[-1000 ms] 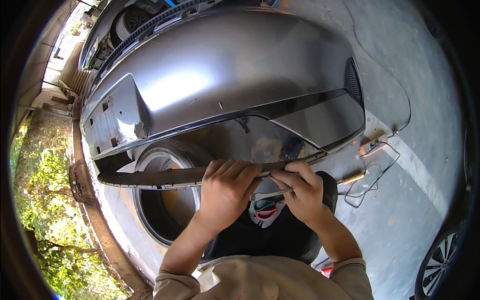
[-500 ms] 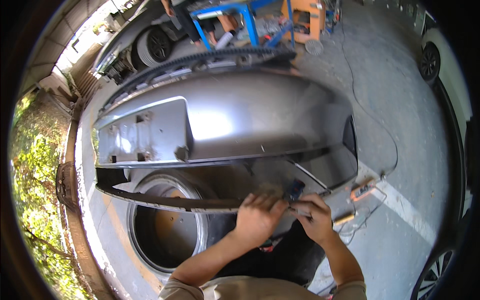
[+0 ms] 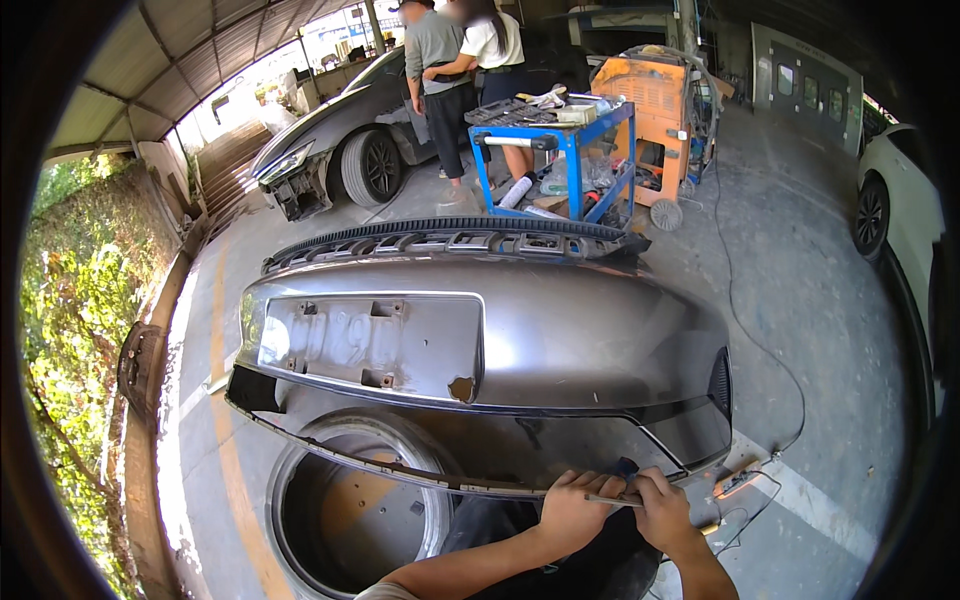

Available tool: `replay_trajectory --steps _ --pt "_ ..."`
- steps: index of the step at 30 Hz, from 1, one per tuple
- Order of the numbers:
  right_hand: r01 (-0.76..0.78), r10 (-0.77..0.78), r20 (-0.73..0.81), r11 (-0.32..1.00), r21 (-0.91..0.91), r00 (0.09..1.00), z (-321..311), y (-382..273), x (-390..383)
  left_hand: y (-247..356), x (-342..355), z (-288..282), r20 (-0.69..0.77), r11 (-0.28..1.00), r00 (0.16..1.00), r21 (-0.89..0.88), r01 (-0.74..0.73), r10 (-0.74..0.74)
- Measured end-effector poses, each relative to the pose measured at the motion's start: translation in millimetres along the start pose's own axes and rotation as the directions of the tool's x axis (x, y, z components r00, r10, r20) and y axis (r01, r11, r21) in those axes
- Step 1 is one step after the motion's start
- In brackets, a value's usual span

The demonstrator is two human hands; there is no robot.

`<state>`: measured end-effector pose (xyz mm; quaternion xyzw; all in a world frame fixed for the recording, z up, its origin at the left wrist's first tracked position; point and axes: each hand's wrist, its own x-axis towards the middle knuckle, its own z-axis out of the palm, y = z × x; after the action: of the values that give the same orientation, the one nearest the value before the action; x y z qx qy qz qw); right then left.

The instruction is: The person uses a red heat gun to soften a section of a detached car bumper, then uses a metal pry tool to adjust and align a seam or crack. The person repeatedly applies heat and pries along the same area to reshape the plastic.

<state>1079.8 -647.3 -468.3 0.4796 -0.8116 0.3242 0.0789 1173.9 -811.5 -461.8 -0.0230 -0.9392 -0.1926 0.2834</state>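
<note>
A grey car bumper [image 3: 570,340] lies across the middle of the view, its thin near edge [image 3: 400,472] curving toward me. My left hand [image 3: 575,515] is closed over that edge, right of its middle. Close beside it, my right hand [image 3: 660,512] is closed too, thumb side toward the left hand. A thin strip of the edge shows between them. Just beyond the fingers is a small dark blue object [image 3: 626,466], mostly hidden, so its kind cannot be made out. The bumper has a recessed plate area [image 3: 400,345] with a brown patch at its lower corner.
A wheel rim [image 3: 440,455] is under the bumper's near side. An orange power strip [image 3: 737,484] with a cable lies at right. Farther off are a blue cart [image 3: 572,165], an orange machine [image 3: 650,110], two people [image 3: 440,75] and a grey car [image 3: 345,130]. A white car [image 3: 900,190] stands right.
My view has tilted up, so the bumper and my hands appear lower and somewhat farther right, and more background shows. Both hands remain at the bumper's near edge.
</note>
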Motion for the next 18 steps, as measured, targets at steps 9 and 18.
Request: replay_trajectory --steps 9,18 --pt "-0.057 0.088 -0.148 0.978 0.201 0.985 6.9 3.1 -6.8 3.2 -3.2 -5.5 0.071 0.996 0.997 0.073 -0.042 0.037" --pt "-0.017 0.048 -0.19 0.986 0.165 0.981 3.5 -1.5 -1.4 -1.3 -4.3 -2.9 0.073 0.995 0.996 0.072 -0.062 0.056"
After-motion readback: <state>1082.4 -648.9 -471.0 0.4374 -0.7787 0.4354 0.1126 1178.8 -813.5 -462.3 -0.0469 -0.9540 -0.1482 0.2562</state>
